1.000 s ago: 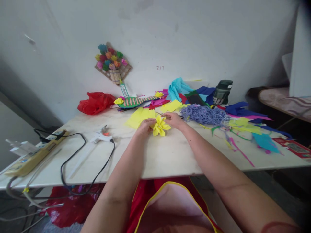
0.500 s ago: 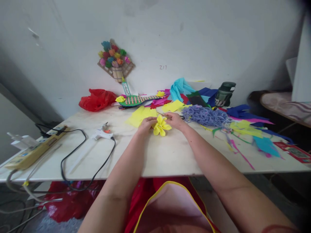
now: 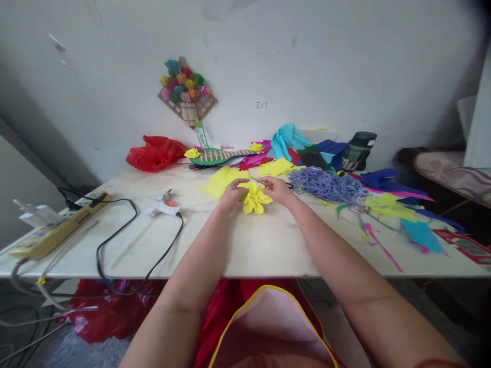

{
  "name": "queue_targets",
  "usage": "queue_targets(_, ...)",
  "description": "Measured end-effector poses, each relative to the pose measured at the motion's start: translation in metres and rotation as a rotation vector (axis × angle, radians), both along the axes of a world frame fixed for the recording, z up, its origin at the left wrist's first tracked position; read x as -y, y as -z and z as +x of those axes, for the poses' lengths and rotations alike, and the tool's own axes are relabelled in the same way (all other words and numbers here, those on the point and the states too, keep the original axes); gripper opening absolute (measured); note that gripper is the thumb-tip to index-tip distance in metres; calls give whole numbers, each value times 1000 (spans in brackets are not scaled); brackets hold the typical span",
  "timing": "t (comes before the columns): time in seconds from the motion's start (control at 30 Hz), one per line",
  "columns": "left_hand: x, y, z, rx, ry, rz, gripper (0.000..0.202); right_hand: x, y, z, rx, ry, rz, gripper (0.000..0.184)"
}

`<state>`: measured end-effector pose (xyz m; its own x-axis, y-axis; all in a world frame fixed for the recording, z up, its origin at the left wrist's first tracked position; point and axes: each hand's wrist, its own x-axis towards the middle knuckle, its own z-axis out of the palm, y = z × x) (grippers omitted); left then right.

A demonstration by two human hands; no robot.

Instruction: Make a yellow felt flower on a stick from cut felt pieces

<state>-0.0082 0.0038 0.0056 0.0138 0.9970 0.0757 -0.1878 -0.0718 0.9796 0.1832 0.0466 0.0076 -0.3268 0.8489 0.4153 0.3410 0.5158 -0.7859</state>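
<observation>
Left hand (image 3: 231, 194) touches yellow paper flower (image 3: 256, 198), closure unclear | right hand (image 3: 276, 189) grips dark-handled metal scissors (image 3: 261, 181) | seemingly petal-shaping; steadiness wanted next

The flower (image 3: 256, 199) looks like thin paper or soft cloth, matt and lightly creased; the yellow sheet (image 3: 215, 185) has the same dull finish. The desk (image 3: 264, 250) is smooth with a faint sheen. The glue gun (image 3: 164, 208) is smooth white plastic with a metal-looking nozzle (image 3: 167, 194), the power strip (image 3: 46, 237) yellowish plastic. The red bag (image 3: 155, 154) is thin, crinkled plastic, the lower bag (image 3: 102, 319) glossier. The yarn (image 3: 326, 184) is matt and stringy; the dark bottle (image 3: 358, 151) shines slightly. The wall (image 3: 238, 51) is matt and scuffed.
</observation>
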Motion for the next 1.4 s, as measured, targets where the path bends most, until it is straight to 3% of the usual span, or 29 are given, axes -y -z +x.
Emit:
queue_targets(0.2, 2, 1, 0, -21, 0, 43, 39, 1, 1, -2, -4, -3, 15, 35)
queue_targets(0.47, 2, 0, 2, -15, -38, 24, 42, 0, 3, -2, 34, 23, 65, 31)
queue_targets(0.73, -4, 3, 1, -80, -57, -19, 24, -1, 5, -1, 103, 48, 111, 34)
queue_targets(1.0, -3, 3, 0, -87, -51, -12, 20, 1, 3, -2, 127, 63, 143, 34)
queue_targets(1.4, -2, 0, 0, -55, -3, -24, 25, 4, 0, -2, 163, 93, 181, 33)
